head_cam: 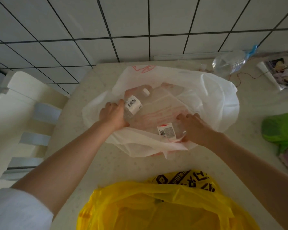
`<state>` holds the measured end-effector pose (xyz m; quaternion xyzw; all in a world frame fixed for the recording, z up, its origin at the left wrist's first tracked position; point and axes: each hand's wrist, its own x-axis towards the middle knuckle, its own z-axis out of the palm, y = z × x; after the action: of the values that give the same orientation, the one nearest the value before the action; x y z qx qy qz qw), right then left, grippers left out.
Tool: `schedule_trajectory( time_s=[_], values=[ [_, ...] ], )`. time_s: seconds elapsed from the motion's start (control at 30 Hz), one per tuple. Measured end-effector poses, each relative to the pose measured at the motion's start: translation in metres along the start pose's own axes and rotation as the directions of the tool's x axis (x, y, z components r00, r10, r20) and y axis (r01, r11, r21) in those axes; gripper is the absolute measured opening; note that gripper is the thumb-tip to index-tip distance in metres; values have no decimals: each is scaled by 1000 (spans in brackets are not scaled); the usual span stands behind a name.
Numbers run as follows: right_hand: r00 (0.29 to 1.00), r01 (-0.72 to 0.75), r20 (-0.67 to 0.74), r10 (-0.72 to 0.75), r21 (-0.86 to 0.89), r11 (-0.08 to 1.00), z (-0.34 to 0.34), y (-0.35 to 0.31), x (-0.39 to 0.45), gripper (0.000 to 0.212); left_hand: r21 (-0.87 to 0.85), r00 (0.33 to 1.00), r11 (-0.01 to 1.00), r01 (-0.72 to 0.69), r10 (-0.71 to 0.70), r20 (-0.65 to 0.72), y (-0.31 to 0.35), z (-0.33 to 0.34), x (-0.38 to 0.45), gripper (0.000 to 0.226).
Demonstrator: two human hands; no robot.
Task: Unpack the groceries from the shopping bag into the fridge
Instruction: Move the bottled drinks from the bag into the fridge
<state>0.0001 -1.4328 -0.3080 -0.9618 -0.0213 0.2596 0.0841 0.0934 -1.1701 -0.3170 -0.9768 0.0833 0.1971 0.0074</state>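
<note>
Inside the white bag [211, 97]: your left hand [112, 113] grips one bottle [133, 103], right hand [194, 128] grasps another bottle [169, 131], ready to lift out.

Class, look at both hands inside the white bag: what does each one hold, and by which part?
The left hand grips a clear bottle round its lower body. The right hand grips a second labelled bottle at one end.
</note>
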Motion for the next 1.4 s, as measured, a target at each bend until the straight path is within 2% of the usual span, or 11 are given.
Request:
schedule_trajectory(
  time_s=[0.17,0.3,0.47,0.6,0.7,0.83,0.93,1.07,1.17,1.27,1.4],
  values=[
    [998,65,0,-65,30,997,-19,0,-13,69,197,971,979,-62,105,-216,25,3,-2,74],
    [987,119,83,-137,198,973,-34,2,-27,75,170,966,981,-96,133,-223,45,9,6,74],
    [991,122,-2,-136,447,886,-46,-3,-38,59,6,964,993,-118,116,-240,49,7,3,72],
    [970,165,-239,-50,491,855,-71,-15,-47,38,-151,960,981,-126,82,-266,56,-10,-18,79],
    [893,309,-443,-81,470,827,-88,-24,-53,33,-429,949,891,-149,6,-315,58,-22,-31,72],
    [820,402,-556,-137,387,830,-81,-28,-54,34,-680,947,709,-185,-57,-317,54,-22,-54,78],
    [842,332,-538,-37,463,822,-72,-17,-56,49,-788,940,569,-236,-71,-332,52,-7,-73,79],
    [895,304,-444,-43,535,789,-43,-12,-60,81,-878,945,432,-207,-145,-294,49,7,-85,77],
    [907,316,-412,-85,535,784,-28,-6,-58,97,-869,934,458,-190,-188,-303,50,11,-91,72],
    [907,333,-406,-110,532,779,-24,1,-53,94,-857,924,486,-171,-221,-311,53,18,-94,71],
    [924,279,-382,-25,627,727,-22,-1,-45,94,-871,900,472,-138,-307,-309,58,21,-96,75]
  ],
)
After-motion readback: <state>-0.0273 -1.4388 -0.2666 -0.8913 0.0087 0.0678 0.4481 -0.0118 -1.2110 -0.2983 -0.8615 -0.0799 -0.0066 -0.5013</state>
